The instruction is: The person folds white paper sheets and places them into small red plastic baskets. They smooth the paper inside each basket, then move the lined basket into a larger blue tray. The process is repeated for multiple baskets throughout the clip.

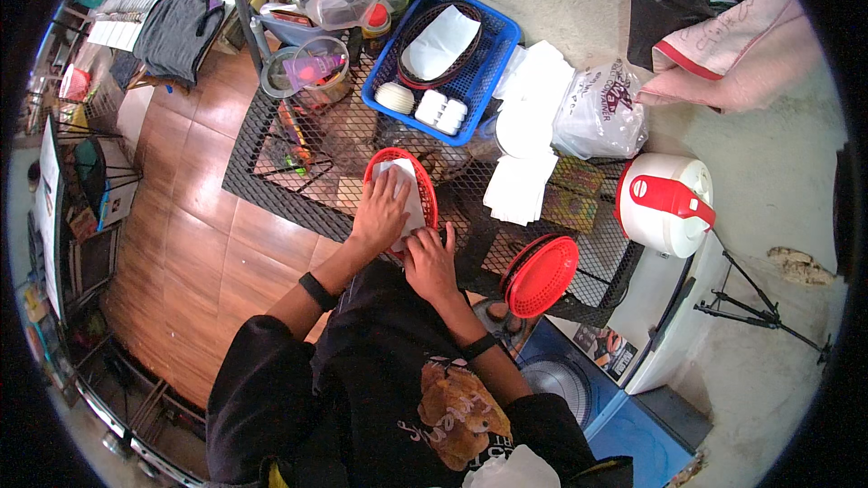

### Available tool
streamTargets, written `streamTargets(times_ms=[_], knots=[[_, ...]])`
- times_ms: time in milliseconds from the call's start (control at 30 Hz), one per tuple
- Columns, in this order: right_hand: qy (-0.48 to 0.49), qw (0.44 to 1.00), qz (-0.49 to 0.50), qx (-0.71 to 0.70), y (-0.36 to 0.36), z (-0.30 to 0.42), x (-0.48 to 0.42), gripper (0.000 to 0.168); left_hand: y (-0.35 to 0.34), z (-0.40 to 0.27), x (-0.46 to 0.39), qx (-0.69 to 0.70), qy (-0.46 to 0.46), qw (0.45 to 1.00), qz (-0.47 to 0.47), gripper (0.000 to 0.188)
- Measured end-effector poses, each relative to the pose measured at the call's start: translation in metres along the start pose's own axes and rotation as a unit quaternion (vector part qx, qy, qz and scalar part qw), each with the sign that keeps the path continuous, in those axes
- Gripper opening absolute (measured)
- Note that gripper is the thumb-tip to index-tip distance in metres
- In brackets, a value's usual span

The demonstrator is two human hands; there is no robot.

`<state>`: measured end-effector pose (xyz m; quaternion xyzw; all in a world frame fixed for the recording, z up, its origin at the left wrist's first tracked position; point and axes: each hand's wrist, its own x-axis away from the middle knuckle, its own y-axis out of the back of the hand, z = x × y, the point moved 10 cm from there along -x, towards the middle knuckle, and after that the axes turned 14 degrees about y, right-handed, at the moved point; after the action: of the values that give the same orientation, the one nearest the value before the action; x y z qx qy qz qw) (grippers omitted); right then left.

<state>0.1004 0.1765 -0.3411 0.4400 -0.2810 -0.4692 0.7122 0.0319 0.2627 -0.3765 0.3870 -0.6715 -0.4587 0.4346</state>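
Note:
A red oval plastic basket [428, 184] is in front of me at the near edge of a black metal mesh table [298, 207]. White paper [411, 207] lines it. My left hand [383, 210] lies flat on the paper, fingers extended over it. My right hand [431, 261] rests at the basket's near end with its fingers bent over the rim and paper; whether it grips them is hidden. To the right, a small stack of red oval baskets [544, 278] stands near the table edge. White paper sheets [521, 186] are piled beyond my right hand.
A blue plastic basket [503, 74] holds dark oval baskets [413, 30] with paper, paper cups [395, 98] and white containers [441, 112]. A printed plastic bag [603, 112] and a red-and-white rice cooker [668, 205] stand right. Clear tubs [319, 71] crowd the left.

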Motion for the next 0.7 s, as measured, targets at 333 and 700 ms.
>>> streamTargets(times_ms=[333,700], knots=[[-0.055,0.983,-0.160,-0.067,0.046,-0.020,-0.004,0.016,0.042,0.016,0.010,0.180,0.023,0.980,-0.081,0.060],[-0.212,0.950,-0.155,-0.172,0.011,-0.101,-0.008,0.020,0.001,0.090,0.039,0.479,0.290,0.825,-0.072,0.059]])
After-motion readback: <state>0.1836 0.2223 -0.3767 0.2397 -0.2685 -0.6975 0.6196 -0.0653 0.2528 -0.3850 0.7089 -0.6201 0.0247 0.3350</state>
